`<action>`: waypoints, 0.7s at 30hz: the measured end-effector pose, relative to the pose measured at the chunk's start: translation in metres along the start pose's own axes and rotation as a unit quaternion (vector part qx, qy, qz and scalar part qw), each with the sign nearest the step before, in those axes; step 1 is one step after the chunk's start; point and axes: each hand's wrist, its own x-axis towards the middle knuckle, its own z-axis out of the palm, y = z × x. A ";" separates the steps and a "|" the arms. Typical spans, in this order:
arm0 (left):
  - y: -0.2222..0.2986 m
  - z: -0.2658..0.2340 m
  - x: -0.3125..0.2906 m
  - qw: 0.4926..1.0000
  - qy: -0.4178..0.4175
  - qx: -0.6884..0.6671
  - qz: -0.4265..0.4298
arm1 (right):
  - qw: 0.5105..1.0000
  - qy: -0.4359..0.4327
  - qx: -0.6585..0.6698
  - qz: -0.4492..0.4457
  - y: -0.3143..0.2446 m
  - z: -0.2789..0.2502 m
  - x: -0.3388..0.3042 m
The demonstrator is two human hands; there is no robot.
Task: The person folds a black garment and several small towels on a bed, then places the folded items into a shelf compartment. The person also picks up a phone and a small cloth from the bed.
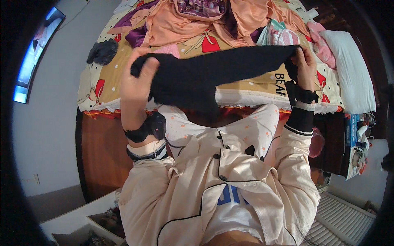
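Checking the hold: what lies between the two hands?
In the head view, a black garment spans from the left hand to the right hand, each gripping an end.

The stretched black knit garment [213,71] hides the left hand's [137,82] fingertips and part of the yellow patterned bed sheet [246,88]. The heap of peach cloth [197,20] is cut off by the top edge.

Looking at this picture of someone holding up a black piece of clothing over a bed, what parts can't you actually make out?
- Black garment, head view: its kind is unclear; it is bunched in the left hand and pinched by the right hand.
- Left fingertips: wrapped in the cloth.
- Bed: the middle is hidden behind the garment, the far end cut off by the top edge.
- Small things on the side shelf: too small.
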 end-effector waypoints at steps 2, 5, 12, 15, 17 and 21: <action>0.000 -0.001 -0.003 0.989 -0.116 -0.061 -0.070 | 0.999 0.011 0.013 -0.030 0.002 -0.006 0.002; -0.001 0.000 -0.002 0.972 -0.198 -0.007 -0.128 | 0.998 0.053 0.025 -0.026 0.004 -0.016 0.005; 0.005 0.012 -0.004 0.952 -0.263 -0.047 -0.149 | 1.000 -0.002 0.000 -0.031 0.008 -0.019 0.009; 0.010 0.021 -0.013 0.932 -0.313 -0.145 -0.114 | 0.997 -0.061 -0.038 -0.006 0.019 -0.004 0.019; 0.013 0.029 -0.014 0.909 -0.349 -0.211 -0.084 | 0.989 -0.142 -0.047 0.008 0.033 0.020 0.027; 0.027 0.038 -0.026 0.877 -0.303 -0.355 -0.115 | 0.925 -0.373 -0.074 0.010 0.068 0.082 0.006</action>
